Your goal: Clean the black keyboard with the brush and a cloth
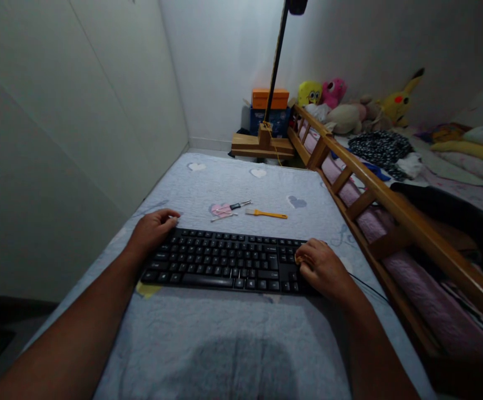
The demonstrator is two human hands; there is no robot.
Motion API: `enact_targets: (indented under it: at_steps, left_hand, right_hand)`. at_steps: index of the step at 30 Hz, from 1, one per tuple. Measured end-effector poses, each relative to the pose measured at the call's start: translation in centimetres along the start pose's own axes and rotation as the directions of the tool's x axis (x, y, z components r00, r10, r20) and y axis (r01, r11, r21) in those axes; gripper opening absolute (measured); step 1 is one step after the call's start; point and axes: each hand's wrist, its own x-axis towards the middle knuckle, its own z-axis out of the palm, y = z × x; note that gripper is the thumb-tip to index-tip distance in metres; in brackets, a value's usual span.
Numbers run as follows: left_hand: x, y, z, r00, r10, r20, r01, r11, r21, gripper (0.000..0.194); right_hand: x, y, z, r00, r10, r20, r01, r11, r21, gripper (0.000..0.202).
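A black keyboard (224,258) lies flat on the pale blue quilted cover. My left hand (152,229) is at its upper left corner, fingers bent and thumb along the edge, holding it there. Over the number keys at the right end, my right hand (322,264) is closed on a small orange-tan cloth (303,259), mostly hidden by the fingers. Behind the keyboard lie a yellow-handled brush (268,214), a dark-gripped tool with metal ends (240,205) and cotton swabs (223,216).
A wooden bed rail (362,183) runs along the right side, with plush toys (352,114) and bedding beyond. A dark pole (277,61) on a wooden base (262,145) stands at the far end, near an orange box (270,99). The keyboard's cable (370,288) trails right.
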Motion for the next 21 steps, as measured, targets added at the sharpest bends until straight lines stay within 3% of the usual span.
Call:
enact_targets:
  at_steps: [8, 15, 21]
  left_hand:
    - [0.2, -0.2, 0.0, 1.0, 0.017, -0.002, -0.017, 1.0, 0.007, 0.044]
    - [0.1, 0.3, -0.1, 1.0, -0.009, 0.009, 0.009, 1.0, -0.002, 0.045]
    - [0.2, 0.0, 0.1, 1.0, -0.009, 0.017, 0.009, 1.0, 0.007, 0.045]
  right_hand:
    - [-0.2, 0.5, -0.5, 0.997, 0.024, -0.072, -0.026, 0.999, -0.02, 0.014]
    - [0.6, -1.5, 0.5, 0.98, -0.066, -0.187, 0.084, 0.993, 0.087, 0.019]
    - [1.4, -2.4, 1.8, 0.985, -0.071, -0.157, 0.077, 0.997, 0.03, 0.02]
